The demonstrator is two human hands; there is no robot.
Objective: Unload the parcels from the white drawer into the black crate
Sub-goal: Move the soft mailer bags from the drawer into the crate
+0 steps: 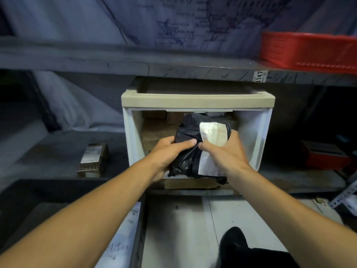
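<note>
The white drawer [257,136] stands pulled out from its beige-topped frame on the middle shelf. Both my hands hold a black plastic parcel [188,130] with a white label over the drawer's front. My left hand [170,151] grips its left side with the thumb on top. My right hand [224,151] grips the right side across the label. Brown cardboard parcels [154,128] lie in the drawer behind it. The black crate [31,190] sits at the lower left, with a white labelled parcel [125,229] showing at its right side.
A small taped box [93,159] lies on the shelf left of the drawer. A red basket [309,51] stands on the upper shelf at right, and a red box [326,155] on the middle shelf at right. My dark shoe [235,242] rests on the pale floor below.
</note>
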